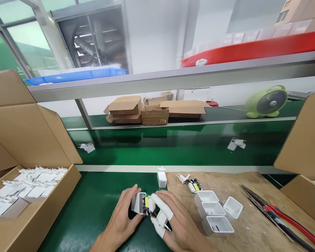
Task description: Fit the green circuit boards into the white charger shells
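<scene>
At the front of the bench my left hand point(122, 214) is closed on a white plastic charger case point(138, 203), its open end facing right. My right hand point(176, 221), with white covers on some fingers, pinches a circuit board point(147, 204) joined to a white plug piece point(162, 218). The board's left end is at the mouth of the case; how far in it sits, I cannot tell. Right of my hands lie another circuit board with a plug point(193, 185) and several open white cases point(212, 209). One white charger point(161, 177) stands just beyond my hands.
A carton of white chargers point(34, 189) stands at left, another carton point(301, 189) at right. Pliers point(280, 217) and tweezers point(265, 210) lie on a brown sheet point(246, 231). Chargers lie on the green belt point(157, 147). A shelf point(173, 75) spans above a green fan point(267, 101).
</scene>
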Motion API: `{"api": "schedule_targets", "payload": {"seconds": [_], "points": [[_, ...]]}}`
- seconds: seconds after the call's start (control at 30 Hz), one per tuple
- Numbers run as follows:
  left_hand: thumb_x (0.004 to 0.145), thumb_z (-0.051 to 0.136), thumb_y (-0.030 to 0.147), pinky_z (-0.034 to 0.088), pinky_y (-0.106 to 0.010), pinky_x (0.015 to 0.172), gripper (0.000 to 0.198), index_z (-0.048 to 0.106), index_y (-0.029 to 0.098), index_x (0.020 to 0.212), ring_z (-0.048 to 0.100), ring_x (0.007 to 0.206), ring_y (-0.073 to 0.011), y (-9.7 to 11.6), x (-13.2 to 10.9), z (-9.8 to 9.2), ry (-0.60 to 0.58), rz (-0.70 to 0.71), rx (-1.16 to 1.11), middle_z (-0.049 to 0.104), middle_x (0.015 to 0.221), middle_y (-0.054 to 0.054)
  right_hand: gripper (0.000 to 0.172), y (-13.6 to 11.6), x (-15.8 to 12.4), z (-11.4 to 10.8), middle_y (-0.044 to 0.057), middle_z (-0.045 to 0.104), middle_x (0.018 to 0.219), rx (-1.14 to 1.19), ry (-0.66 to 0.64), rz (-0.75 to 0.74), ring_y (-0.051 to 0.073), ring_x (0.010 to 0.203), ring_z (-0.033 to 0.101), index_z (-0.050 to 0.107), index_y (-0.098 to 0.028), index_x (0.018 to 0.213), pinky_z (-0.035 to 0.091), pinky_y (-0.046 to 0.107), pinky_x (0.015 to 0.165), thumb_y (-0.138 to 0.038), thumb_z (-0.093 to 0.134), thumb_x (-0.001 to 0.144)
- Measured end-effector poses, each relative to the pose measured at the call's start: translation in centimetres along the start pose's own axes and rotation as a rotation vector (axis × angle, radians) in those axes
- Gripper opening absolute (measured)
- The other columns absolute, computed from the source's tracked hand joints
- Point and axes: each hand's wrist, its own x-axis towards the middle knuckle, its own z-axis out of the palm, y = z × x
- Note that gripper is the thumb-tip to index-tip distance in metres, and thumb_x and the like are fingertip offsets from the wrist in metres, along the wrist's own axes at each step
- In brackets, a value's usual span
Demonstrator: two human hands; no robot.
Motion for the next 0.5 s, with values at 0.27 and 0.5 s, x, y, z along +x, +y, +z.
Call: {"api": "schedule_targets", "payload": {"seconds": [0.27, 0.5], "points": [[0.105, 0.061, 0.021, 0.056, -0.050, 0.113, 0.075, 0.023, 0.036, 0.167, 0.060, 0.137, -0.0295, -0.1, 0.2, -0.1, -0.013, 0.032, 0.020, 0.062, 0.150, -0.012, 0.064, 0.3, -0.5, 1.0, 0.019, 0.063, 0.140, -0.037, 0.025, -0.034, 0.032, 0.133, 0.060, 0.040, -0.012, 0.155, 0.060, 0.047, 0.109, -0.006, 0.049, 0.091], [0.106, 0.061, 0.022, 0.056, -0.051, 0.115, 0.073, 0.023, 0.036, 0.167, 0.057, 0.139, -0.0299, -0.4, 0.0, 0.1, -0.009, 0.050, 0.041, 0.063, 0.148, -0.012, 0.063, 0.5, -0.8, 1.2, 0.020, 0.062, 0.139, -0.059, 0.024, -0.050, 0.033, 0.131, 0.058, 0.040, -0.009, 0.154, 0.060, 0.048, 0.108, -0.005, 0.048, 0.091]]}}
